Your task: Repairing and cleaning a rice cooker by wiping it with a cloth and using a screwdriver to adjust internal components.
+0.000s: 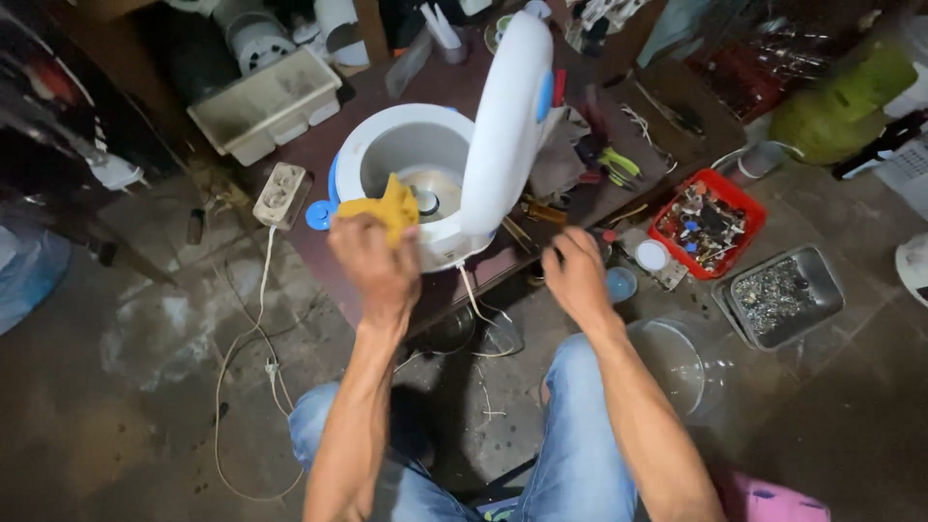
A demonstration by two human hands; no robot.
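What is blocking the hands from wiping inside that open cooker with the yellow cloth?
Nothing visible. The left hand holds the yellow cloth at the rice cooker rim; its lid stands raised behind.

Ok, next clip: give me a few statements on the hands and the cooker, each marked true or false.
1. The left hand holds a yellow cloth at the rim of the rice cooker. True.
2. The cooker's lid is shut. False: it stands open, upright.
3. The right hand grips the red tray. False: it is apart from the tray, near the table edge.
4. A power strip lies left of the cooker. True.
5. The metal tray sits on the floor. True.
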